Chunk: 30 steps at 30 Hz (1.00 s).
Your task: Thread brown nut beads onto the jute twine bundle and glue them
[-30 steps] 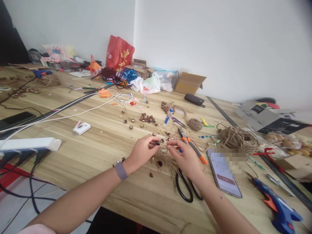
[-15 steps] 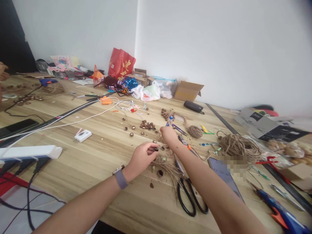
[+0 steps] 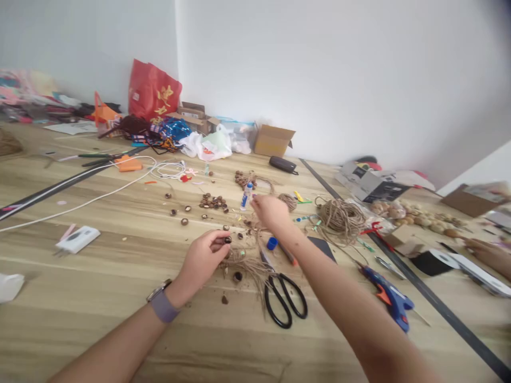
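Left hand [image 3: 202, 260] pinches a small dark-brown round nut shell [image 3: 227, 240], mid pale wood table [image 3: 120, 298]. Right hand [image 3: 272, 214] curls just right of a clear blue-capped bottle [image 3: 246, 197]; fingertips obscured, can't tell if gripping. Step looks like: shell held, right arm extended. Next move likely calls for clearing tan twine strands [image 3: 255, 268] and black-handled steel scissors [image 3: 274, 275], right-near. Most room left-near; near edge out of frame.

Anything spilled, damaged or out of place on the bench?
Mostly untidy: loose twine strands straggle beside the scissors instead of being wound up; a small dark shard lies apart from the main cluster of shells; a blue cap-like piece sits just beyond the scissors. No clear damage.
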{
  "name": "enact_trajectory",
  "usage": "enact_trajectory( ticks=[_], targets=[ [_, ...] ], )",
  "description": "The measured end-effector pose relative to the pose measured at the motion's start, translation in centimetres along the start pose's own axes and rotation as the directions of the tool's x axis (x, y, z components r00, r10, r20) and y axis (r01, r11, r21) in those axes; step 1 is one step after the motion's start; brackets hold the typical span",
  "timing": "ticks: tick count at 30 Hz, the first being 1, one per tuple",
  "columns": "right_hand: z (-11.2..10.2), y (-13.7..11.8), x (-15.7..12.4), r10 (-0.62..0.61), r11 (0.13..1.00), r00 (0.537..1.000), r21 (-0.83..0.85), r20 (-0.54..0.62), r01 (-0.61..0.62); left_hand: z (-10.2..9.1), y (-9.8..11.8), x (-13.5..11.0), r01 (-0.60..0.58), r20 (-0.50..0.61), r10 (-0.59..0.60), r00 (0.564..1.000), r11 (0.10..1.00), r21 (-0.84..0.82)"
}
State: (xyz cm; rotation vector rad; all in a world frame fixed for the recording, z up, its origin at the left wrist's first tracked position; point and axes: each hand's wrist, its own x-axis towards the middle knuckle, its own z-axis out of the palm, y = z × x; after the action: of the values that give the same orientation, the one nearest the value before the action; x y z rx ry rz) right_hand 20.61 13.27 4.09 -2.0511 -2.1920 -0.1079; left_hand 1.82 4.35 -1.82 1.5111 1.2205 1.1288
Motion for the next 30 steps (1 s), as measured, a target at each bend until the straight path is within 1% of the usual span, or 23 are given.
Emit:
enact_trajectory(
  ticks=[3, 6, 8, 10, 15, 17, 22, 26, 28, 30],
  targets=[
    [-2.7, 7.3, -2.0, 0.137, 0.991, 0.988, 0.009, -0.064, -0.137, 0.0, 0.0, -0.1, 0.015, 0.005, -0.015, 1.000, 1.000, -0.009],
    [-4.4, 14.2, -4.4, 0.250, 0.968, 0.963, 0.040, -0.101, -0.247, 0.1, -0.2, 0.0, 0.018, 0.005, -0.018, 1.000, 1.000, -0.006],
    [-4.9, 17.5, -6.5, 0.329, 0.944, 0.937, 0.065, -0.119, -0.324, 0.1, -0.3, 0.0, 0.014, 0.007, -0.014, 1.000, 1.000, -0.005],
    [-5.0, 19.8, -8.8, 0.405, 0.914, 0.906, 0.096, -0.124, -0.395, 0.0, -0.3, -0.1, 0.017, 0.009, -0.017, 1.000, 1.000, 0.006],
    [-4.7, 23.2, -14.7, 0.550, 0.835, 0.810, 0.150, -0.205, -0.529, -0.2, -0.1, -0.2, 0.066, 0.005, -0.067, 0.998, 0.996, 0.065],
    [-4.7, 24.5, -16.7, 0.585, 0.811, 0.786, 0.152, -0.200, -0.565, -0.2, -0.1, -0.2, 0.076, 0.012, -0.077, 0.997, 0.994, 0.073],
    [-4.2, 27.4, -20.6, 0.636, 0.769, 0.770, 0.132, -0.056, -0.625, -0.3, 0.2, -0.3, 0.111, 0.025, -0.114, 0.993, 0.988, 0.104],
    [-2.6, 28.7, -23.5, 0.651, 0.753, 0.759, 0.114, 0.016, -0.649, -0.4, 0.2, -0.2, 0.115, 0.023, -0.119, 0.993, 0.985, 0.127],
    [-1.5, 28.8, -24.8, 0.639, 0.759, 0.768, 0.121, 0.050, -0.640, -0.4, 0.2, -0.2, 0.118, 0.029, -0.122, 0.992, 0.985, 0.123],
    [-0.4, 28.8, -25.6, 0.614, 0.776, 0.787, 0.133, 0.060, -0.616, -0.3, 0.3, -0.2, 0.122, 0.033, -0.127, 0.991, 0.985, 0.121]
  ],
)
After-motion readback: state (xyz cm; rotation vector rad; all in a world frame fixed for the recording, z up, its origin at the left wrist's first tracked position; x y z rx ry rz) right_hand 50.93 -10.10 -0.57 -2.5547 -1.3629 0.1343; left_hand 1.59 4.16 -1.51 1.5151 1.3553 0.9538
